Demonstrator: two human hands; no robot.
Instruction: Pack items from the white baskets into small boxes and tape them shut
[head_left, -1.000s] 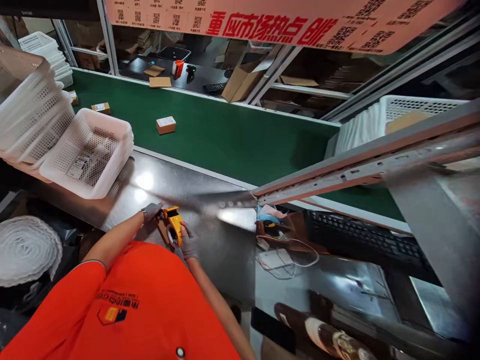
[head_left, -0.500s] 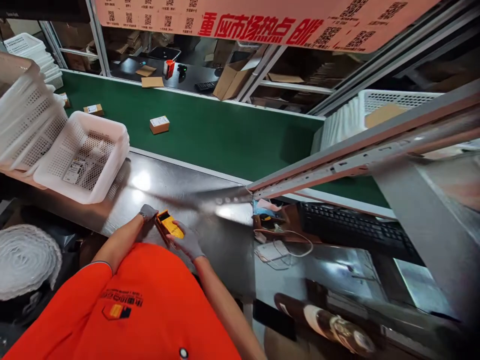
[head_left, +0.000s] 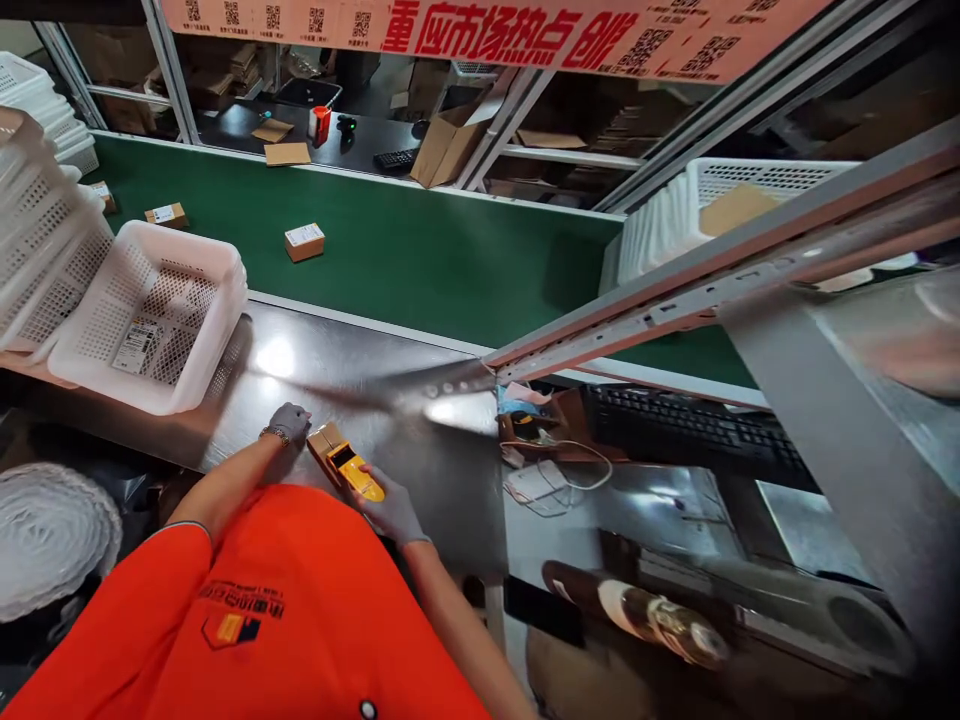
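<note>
My right hand, in a grey glove, grips a yellow tape dispenser with a black front part. The dispenser lies against the top of a small brown cardboard box on the metal table. My left hand, gloved and with a band at the wrist, is curled closed just beyond the box's far left corner. Nothing shows in its fingers.
A white plastic basket with a labelled packet stands left, beside stacked baskets. Small boxes, one of them a labelled carton, sit on the green conveyor. A metal post and a keyboard are at the right.
My left hand has moved off the box and curled up. The tape dispenser has drawn back toward me along the box, baring its far end. The whole view has shifted slightly.
</note>
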